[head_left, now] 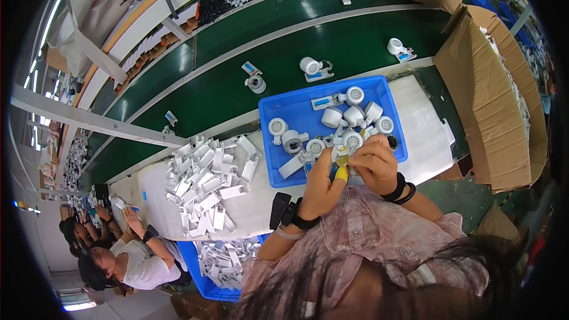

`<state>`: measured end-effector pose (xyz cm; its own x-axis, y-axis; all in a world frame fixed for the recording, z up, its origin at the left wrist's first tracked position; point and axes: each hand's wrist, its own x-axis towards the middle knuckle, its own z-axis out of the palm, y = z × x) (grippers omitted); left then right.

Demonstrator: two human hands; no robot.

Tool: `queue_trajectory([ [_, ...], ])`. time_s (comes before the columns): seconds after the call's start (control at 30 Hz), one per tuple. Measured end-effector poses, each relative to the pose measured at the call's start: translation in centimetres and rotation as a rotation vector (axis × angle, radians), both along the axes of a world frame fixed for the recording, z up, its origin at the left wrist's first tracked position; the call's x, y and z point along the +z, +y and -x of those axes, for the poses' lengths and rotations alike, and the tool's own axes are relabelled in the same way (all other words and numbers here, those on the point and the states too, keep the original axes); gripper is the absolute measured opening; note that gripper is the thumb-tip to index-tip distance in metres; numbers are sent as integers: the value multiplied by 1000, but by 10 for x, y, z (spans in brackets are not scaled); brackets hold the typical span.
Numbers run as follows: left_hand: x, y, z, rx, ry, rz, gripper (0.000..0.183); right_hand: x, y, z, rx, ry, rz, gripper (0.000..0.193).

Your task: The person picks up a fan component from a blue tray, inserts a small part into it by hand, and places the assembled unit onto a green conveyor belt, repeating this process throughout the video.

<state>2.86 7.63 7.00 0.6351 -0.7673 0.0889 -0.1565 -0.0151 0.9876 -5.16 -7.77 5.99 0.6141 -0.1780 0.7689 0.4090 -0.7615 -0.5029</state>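
Both of my hands meet over the near part of a blue tray (269,160), fingers pinched close together. My left hand (323,189) has a bright yellow piece (342,173) at its thumb; whether it is a finger cover or a tool I cannot tell. Opposite it, my right hand (376,163) is closed with fingertips bent inward. The small part between the fingertips is mostly hidden. Just beyond them is a white round fan head (352,140) with a grille. Several more white fan heads (354,117) lie in the tray, some joined to handle pieces with blue inserts.
A heap of white plastic casings (207,178) lies left of the tray. Below it stands a blue bin (207,284) of white parts. A green conveyor belt (225,53) carries spaced fan units. At right is a cardboard box (492,106); another person (136,261) works at far left.
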Motion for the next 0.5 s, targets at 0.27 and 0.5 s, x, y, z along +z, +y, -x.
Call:
queue_trajectory([
  [0.27, 3, -1, 0, -9, 3, -2, 39, -2, 0, 0, 1, 5, -15, 28],
  [0.5, -8, 2, 0, -19, 72, 20, 36, -5, 2, 0, -11, 23, -53, 28],
])
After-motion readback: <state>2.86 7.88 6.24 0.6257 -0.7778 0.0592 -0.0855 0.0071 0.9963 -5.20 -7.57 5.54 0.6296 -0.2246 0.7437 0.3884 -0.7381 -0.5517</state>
